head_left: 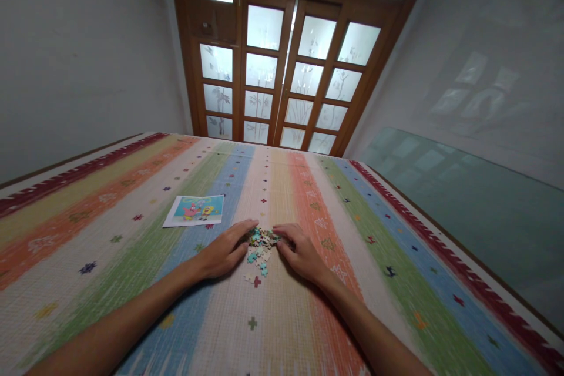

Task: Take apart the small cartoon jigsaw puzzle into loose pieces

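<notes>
A small heap of jigsaw puzzle pieces [263,239] lies on the striped cloth in front of me, mostly cream and turquoise. Several loose pieces [263,269] trail from it toward me. My left hand [227,249] rests at the heap's left side, fingers stretched forward and slightly curved against its edge. On the opposite side, my right hand [300,251] mirrors it, with thumb and fingers apart around the right edge. Neither hand has a piece visibly gripped. Beyond my left hand, a printed picture [197,211] of two cartoon figures lies flat.
The table is covered by a striped, patterned cloth [282,317]. A wooden door with frosted panes [264,70] stands past its far end. White walls rise on both sides, and a pale green glass-like panel [467,200] runs along the right.
</notes>
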Available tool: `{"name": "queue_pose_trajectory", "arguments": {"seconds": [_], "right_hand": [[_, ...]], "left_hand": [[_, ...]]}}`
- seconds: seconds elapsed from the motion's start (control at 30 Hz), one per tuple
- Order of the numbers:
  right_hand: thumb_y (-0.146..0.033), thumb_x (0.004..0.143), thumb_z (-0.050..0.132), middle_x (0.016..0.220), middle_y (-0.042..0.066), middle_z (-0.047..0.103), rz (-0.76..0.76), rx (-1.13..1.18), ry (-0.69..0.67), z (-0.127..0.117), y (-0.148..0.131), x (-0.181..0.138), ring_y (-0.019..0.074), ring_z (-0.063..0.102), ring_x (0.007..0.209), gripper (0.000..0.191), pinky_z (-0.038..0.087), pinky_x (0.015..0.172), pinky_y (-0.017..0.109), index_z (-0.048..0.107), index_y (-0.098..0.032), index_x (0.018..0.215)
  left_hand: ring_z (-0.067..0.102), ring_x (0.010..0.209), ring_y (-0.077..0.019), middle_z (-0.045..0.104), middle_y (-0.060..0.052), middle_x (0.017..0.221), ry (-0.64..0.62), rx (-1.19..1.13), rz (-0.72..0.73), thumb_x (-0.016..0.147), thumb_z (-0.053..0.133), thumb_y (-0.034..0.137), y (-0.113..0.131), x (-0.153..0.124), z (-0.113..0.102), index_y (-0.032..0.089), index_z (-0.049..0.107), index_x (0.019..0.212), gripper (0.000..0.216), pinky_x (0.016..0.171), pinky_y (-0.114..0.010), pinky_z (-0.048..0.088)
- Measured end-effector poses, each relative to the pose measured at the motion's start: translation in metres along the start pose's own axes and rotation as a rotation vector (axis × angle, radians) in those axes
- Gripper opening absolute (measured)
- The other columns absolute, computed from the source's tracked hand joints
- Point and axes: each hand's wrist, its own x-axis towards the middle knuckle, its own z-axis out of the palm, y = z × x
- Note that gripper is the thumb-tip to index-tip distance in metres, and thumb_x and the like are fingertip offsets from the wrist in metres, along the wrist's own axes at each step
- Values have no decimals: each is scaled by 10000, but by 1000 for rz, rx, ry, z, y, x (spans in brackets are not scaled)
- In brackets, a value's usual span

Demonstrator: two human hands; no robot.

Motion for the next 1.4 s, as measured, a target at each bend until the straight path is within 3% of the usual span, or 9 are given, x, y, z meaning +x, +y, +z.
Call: {"name": "queue_pose_trajectory", "arguments": {"seconds": [0.1, 0.17, 0.4, 0.6, 0.87, 1.0, 1.13, 1.3, 1.4], "right_hand": [[-248, 910, 660, 1383, 175, 657, -31, -81, -20, 6, 0, 1, 327, 557, 1337, 400, 432, 1129, 554, 676, -176, 1303], [-258, 916, 661, 1362, 176, 670, -50, -97, -27, 10, -2, 1, 327, 570, 1319, 353, 435, 1116, 552, 694, -178, 1259], [-154, 905, 640, 953, 71, 746, 30, -14, 0, 7, -13, 3, 229, 670, 924, 103, 516, 860, 384, 706, -206, 965], [-252, 941, 629, 873, 47, 746, 100, 114, 28, 12, -20, 5, 202, 673, 785, 95, 524, 752, 333, 711, -206, 958], [-258, 1024, 500, 1265, 128, 725, -8, 61, -20, 3, -9, 7, 250, 669, 1178, 314, 515, 1046, 455, 683, -220, 1276], [-433, 1008, 572, 1647, 187, 357, 24, -91, -251, -18, 3, -2, 323, 307, 1545, 642, 281, 1252, 568, 429, -161, 1572], [-628, 979, 559, 1694, 228, 136, 105, -137, -420, -15, -4, -8, 355, 76, 1589, 917, 140, 1291, 579, 245, -75, 1639], [-632, 1062, 319, 1712, 180, 71, 84, 109, -354, 12, -31, 5, 271, 65, 1597, 829, 163, 1299, 521, 111, -101, 1664], [-497, 1112, 232, 1705, 118, 207, 135, 234, -201, 13, -33, 11, 222, 215, 1577, 624, 283, 1266, 520, 175, -216, 1666]], "left_hand": [[347, 1522, -336, 400, -129, 1635, -101, 51, 80, 982, 593, 473, 7, 0, 0, 217, 374, 1592, 697, 1258, -565, 263], [328, 1527, -364, 409, -132, 1629, -153, 82, 131, 924, 680, 548, 9, 1, 2, 232, 371, 1592, 801, 1260, -605, 225], [527, 1385, -273, 614, -111, 1432, -32, -42, 116, 1039, 520, 322, 5, 4, 11, 233, 585, 1309, 292, 1211, -512, 369], [580, 1313, -255, 627, -122, 1399, 3, -77, 63, 1073, 437, 328, 11, 5, 8, 211, 511, 1402, 358, 1153, -478, 446], [366, 1516, -312, 446, -138, 1605, -43, 187, 56, 1042, 484, 440, 9, 2, 11, 189, 463, 1530, 549, 1261, -556, 267], [213, 1555, -420, 329, -187, 1652, -87, 330, -82, 934, 566, 687, 12, 2, 8, 143, 385, 1589, 870, 1247, -679, 127], [207, 1558, -408, 264, -181, 1676, -175, 314, -77, 867, 596, 772, 13, 3, 8, 160, 321, 1621, 1009, 1262, -620, 164], [306, 1536, -367, 313, -202, 1657, -98, 222, -27, 950, 567, 684, 6, 2, 15, 149, 309, 1612, 890, 1252, -557, 279], [382, 1502, -357, 399, -166, 1627, -42, 172, -10, 998, 549, 598, 3, 1, 17, 209, 351, 1584, 730, 1234, -565, 326]]}}
